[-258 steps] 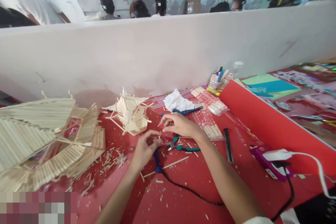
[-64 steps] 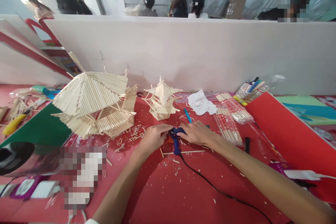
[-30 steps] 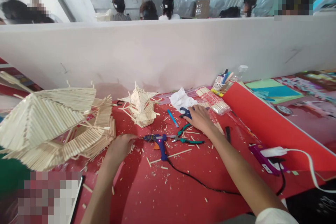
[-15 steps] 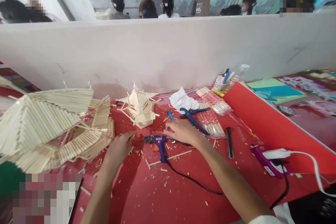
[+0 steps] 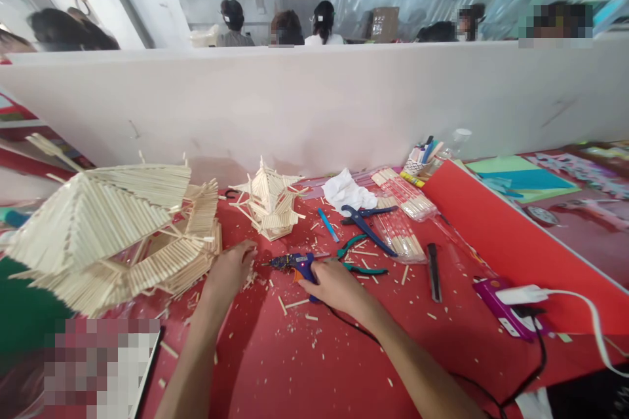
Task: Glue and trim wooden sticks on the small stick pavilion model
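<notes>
A blue hot glue gun [image 5: 291, 262] with an orange trigger lies on the red table, its dark nozzle pointing left. My right hand [image 5: 337, 283] is closed around its handle. Left of the nozzle, my left hand [image 5: 230, 268] has its fingertips pressed together; what is between them, if anything, is too small to make out. Just behind both hands stands a small stick-built pavilion model [image 5: 268, 200] with a pointed roof. Beside my left hand is a much larger stick model [image 5: 103, 216] with a wide sloping roof.
Green-handled pliers [image 5: 366, 268], a blue cutter [image 5: 368, 226], a crumpled tissue [image 5: 348, 191] and packed sticks [image 5: 405, 193] lie behind my right hand. A utility knife [image 5: 434, 272] and purple power strip [image 5: 508, 308] are to the right. The glue gun's black cord trails rightward; stick scraps litter the table.
My right hand has come down from behind the glue gun and closed on its handle. The green-handled pliers now show more fully. My left hand stays near the nozzle, and the view has shifted slightly.
</notes>
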`<action>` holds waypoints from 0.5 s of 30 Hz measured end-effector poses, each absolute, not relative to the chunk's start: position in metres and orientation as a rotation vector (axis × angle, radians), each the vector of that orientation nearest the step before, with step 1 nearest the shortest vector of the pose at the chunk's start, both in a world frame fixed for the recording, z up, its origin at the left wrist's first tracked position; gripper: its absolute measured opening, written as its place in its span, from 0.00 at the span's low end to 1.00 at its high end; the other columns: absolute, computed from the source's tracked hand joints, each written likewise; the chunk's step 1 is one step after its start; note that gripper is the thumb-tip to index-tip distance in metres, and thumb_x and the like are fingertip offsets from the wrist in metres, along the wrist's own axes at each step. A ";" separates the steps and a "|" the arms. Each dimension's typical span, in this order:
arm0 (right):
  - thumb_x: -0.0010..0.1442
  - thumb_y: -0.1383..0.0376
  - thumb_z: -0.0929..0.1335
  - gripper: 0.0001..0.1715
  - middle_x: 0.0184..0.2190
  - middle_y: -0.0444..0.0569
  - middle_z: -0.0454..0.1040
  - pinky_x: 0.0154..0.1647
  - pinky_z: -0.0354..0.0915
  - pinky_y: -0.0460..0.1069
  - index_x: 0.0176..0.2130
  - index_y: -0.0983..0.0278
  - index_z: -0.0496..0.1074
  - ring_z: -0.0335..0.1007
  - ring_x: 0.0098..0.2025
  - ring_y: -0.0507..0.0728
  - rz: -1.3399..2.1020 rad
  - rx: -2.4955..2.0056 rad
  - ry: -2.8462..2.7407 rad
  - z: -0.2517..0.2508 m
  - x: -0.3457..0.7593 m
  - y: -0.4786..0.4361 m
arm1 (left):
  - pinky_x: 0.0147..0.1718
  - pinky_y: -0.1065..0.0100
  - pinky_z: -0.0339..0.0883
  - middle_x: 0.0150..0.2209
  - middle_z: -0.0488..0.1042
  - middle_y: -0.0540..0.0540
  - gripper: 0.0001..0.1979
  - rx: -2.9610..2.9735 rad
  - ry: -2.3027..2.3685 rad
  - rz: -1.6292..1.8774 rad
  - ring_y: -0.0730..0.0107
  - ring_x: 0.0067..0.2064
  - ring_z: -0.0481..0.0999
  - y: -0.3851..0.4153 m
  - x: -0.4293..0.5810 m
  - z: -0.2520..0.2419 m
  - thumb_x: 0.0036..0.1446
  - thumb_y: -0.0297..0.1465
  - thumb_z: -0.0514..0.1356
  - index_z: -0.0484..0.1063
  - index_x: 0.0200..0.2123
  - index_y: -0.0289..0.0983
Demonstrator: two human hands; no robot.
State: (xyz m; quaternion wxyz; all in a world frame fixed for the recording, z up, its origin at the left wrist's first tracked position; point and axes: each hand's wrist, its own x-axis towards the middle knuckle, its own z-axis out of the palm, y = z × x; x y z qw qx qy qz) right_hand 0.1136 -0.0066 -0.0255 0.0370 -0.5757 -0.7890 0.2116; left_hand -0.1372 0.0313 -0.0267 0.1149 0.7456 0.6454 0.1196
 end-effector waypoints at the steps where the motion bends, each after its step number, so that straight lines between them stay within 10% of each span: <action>1: 0.66 0.53 0.67 0.18 0.32 0.54 0.81 0.36 0.63 0.49 0.36 0.65 0.76 0.78 0.36 0.61 0.712 -1.736 -2.366 -0.026 0.118 -0.007 | 0.48 0.67 0.70 0.48 0.82 0.43 0.15 2.189 1.886 0.386 0.59 0.49 0.82 0.032 -0.138 -0.027 0.65 0.29 0.54 0.78 0.48 0.40; 15: 0.63 0.49 0.69 0.19 0.24 0.41 0.68 0.27 0.65 0.48 0.36 0.62 0.65 0.64 0.23 0.51 1.519 -0.920 -1.495 -0.030 0.149 -0.009 | 0.44 0.68 0.69 0.46 0.82 0.42 0.14 2.143 1.801 0.491 0.59 0.46 0.82 0.031 -0.129 -0.045 0.65 0.29 0.54 0.78 0.47 0.40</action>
